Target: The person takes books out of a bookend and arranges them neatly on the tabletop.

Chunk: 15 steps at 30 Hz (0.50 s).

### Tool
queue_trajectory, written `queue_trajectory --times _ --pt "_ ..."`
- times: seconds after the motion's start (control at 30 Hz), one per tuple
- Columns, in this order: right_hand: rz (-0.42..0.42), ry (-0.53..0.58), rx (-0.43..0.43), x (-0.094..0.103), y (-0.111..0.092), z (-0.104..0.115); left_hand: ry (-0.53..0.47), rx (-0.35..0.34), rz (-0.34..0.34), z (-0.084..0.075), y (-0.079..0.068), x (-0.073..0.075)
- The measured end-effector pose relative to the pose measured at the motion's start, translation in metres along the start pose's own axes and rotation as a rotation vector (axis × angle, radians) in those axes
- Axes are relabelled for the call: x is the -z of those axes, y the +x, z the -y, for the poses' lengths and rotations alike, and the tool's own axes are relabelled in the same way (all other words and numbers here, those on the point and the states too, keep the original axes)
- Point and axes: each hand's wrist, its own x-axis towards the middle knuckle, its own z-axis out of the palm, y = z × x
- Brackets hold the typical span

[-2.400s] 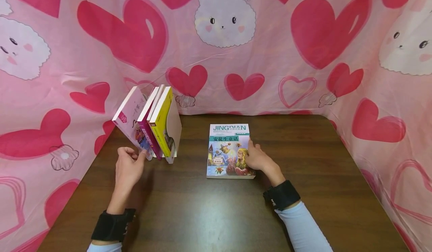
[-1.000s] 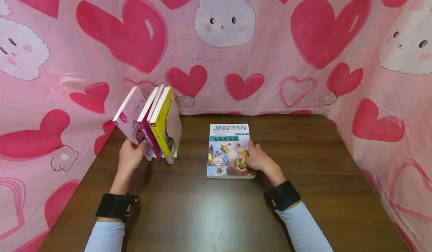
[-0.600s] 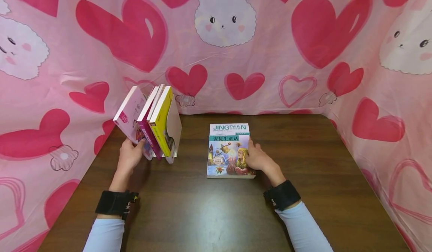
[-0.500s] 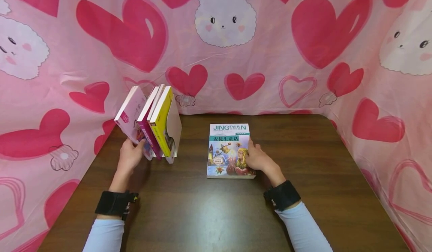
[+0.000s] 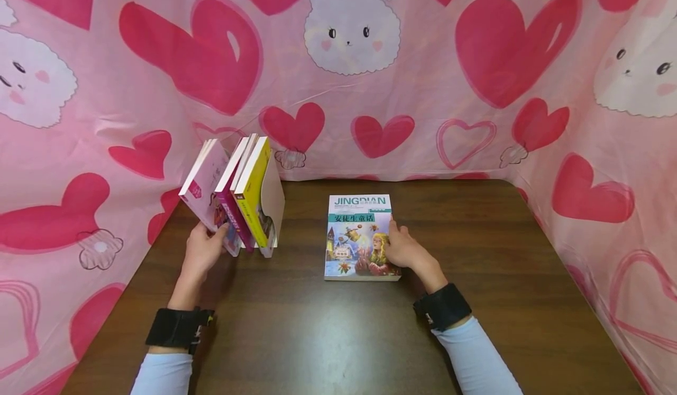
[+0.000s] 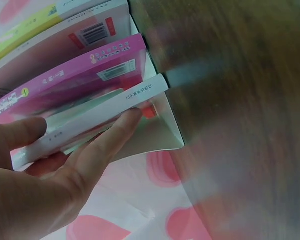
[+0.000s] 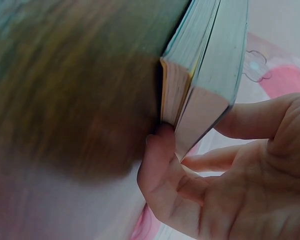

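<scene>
In the head view my left hand (image 5: 205, 247) grips the lower part of a pink book (image 5: 205, 186). This book leans at the left end of a row in a white book holder (image 5: 274, 192). The left wrist view has its white spine (image 6: 140, 91) between my thumb and fingers. To its right stand a magenta book (image 5: 233, 216) and a yellow book (image 5: 252, 198), with a thin book between. My right hand (image 5: 408, 248) holds the right edge of an illustrated book (image 5: 357, 239) lying flat. Under it, the right wrist view shows a second, thinner book (image 7: 174, 90).
A brown wooden table (image 5: 338, 330) carries everything. Pink cloth (image 5: 423, 77) printed with hearts and rabbits hangs round its back and sides. A black band is strapped on each wrist.
My left hand has moved from beside the row to grip the pink book, which has since slid slightly toward me. The right hand and the flat books have stayed put.
</scene>
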Motion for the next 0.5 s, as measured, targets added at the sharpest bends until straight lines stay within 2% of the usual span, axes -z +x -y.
queue_trajectory --times 0.23,0.5 --pt "-0.011 -0.003 -0.012 0.001 -0.001 0.000 -0.010 -0.022 0.011 0.005 0.011 0.000" --pt "-0.008 0.017 -0.001 -0.001 -0.002 -0.001 0.012 0.004 0.057 0.004 0.015 0.002"
